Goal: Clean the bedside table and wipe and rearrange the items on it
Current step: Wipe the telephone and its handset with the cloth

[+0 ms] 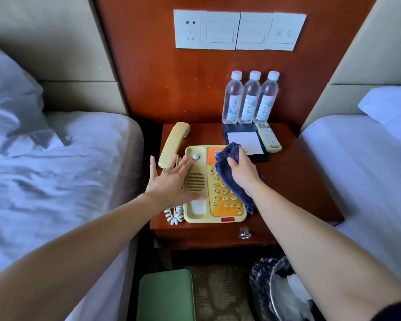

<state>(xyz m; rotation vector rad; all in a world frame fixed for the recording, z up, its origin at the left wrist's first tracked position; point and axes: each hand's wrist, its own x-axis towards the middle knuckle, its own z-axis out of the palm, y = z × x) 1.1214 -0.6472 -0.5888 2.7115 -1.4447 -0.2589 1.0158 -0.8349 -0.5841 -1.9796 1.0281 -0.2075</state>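
My right grip is curled round the blue cloth on the keypad of the phone, near left on the table, my left grip spread flat on its speaker side, so I judge a hard wipe could press keys or snag the coiled cord and tug the unhooked handset off the left edge

Telephone keypad: digits 1, 4, 7, 8, 0 legible; water bottles: brush-style Chinese characters on labels, not surely readable; remote control: key markings too small.
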